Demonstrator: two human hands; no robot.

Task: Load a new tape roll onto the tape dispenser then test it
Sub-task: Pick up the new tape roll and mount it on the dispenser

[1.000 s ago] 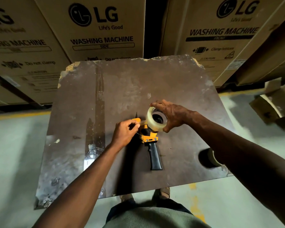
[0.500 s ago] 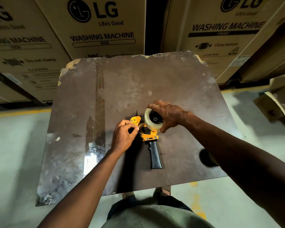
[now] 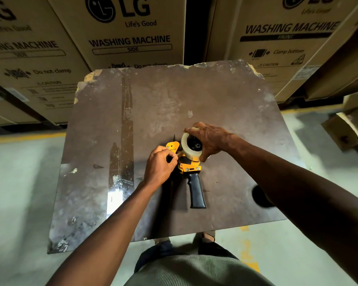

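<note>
A yellow tape dispenser (image 3: pixel 189 166) with a black handle (image 3: pixel 196 191) lies on the worn brown table (image 3: pixel 225 104), handle pointing toward me. A clear tape roll (image 3: pixel 187 149) sits on the dispenser's black hub. My right hand (image 3: pixel 210 140) wraps over the roll from the right and grips it. My left hand (image 3: pixel 159 165) is at the dispenser's left side, fingers pinched near the yellow front flap, on what looks like the loose tape end.
Large cardboard washing machine boxes (image 3: pixel 128 34) stand right behind the table. A smaller torn carton (image 3: pixel 347 126) lies on the floor at the right. A dark round object (image 3: pixel 259 196), partly hidden by my right forearm, rests near the table's right front edge.
The tape roll has gone from tilted above the dispenser to seated on its hub. My right hand followed it down. My left hand stays pinched at the dispenser's front.
</note>
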